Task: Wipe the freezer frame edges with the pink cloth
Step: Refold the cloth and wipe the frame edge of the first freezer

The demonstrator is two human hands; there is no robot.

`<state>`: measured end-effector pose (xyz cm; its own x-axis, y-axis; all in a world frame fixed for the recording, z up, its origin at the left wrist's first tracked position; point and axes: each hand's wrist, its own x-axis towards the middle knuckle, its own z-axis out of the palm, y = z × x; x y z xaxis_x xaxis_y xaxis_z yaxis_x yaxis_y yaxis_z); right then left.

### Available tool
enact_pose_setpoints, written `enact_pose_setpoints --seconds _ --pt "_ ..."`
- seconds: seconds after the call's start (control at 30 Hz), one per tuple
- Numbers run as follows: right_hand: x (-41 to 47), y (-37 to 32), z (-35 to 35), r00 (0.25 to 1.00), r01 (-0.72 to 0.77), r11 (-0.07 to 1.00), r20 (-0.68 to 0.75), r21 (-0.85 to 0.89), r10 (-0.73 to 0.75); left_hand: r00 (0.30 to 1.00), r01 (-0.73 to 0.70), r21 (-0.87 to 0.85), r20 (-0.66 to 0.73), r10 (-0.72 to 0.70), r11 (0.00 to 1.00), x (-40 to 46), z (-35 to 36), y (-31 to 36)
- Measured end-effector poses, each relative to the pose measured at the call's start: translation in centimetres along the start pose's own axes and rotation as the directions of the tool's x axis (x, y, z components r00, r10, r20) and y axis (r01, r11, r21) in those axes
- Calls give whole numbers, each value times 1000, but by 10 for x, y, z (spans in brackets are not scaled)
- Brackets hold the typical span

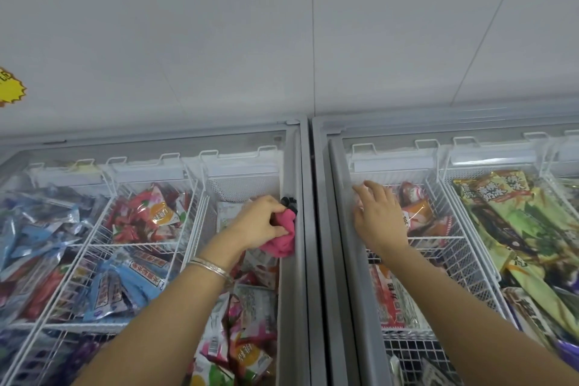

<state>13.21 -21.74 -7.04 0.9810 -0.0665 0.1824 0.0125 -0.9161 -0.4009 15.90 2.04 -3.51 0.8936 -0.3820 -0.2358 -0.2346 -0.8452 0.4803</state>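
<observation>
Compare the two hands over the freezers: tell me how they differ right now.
The left hand is closed around the pink cloth, pressing it against the inner frame edge of the left freezer; the right hand holds nothing, with fingers spread. The left wrist carries a silver bangle; the right wrist is bare. The right hand rests at the right freezer's frame. Both arms are bare and reach forward.

Pale panelled wall [219,25] (yellow starburst sticker [11,88])
</observation>
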Motion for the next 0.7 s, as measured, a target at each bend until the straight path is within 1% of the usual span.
enact_pose_setpoints --seconds 0.07,0.13,0.2,0.27,0.3,0.37,0.47,0.6,0.7 --pt "-5 -14 -2 999 6 997 -44 80 -2 998 1 26 -68 1 1000 -6 7 1" --pt "-11 -34 -6 998 36 984 -58 174 -26 993 1 88 -115 9 996 -10 11 4" --pt "-21 -58 -9 999 53 953 -17 298 -51 993 -8 151 -117 26 988 -12 10 6" --pt "-31 -81 -13 996 15 908 73 418 -50 997 14 147 -83 -2 989 -14 9 5" --pt "-36 -90 -14 991 -21 885 130 464 -44 997 37 112 -70 -29 993 -15 8 3" --pt "-45 -105 -15 967 -90 851 250 517 -50 992 94 -26 -86 -96 995 -21 6 -4" --pt "-53 -123 -11 923 -144 854 380 501 -68 970 163 -266 -130 -203 950 -36 -1 -17" --pt "-51 -144 -9 880 -280 819 474 501 11 956 219 -439 -85 -282 872 -60 -12 -26" --pt "-45 -157 -4 853 -350 796 519 494 53 935 229 -555 -101 -339 800 -74 -18 -30"
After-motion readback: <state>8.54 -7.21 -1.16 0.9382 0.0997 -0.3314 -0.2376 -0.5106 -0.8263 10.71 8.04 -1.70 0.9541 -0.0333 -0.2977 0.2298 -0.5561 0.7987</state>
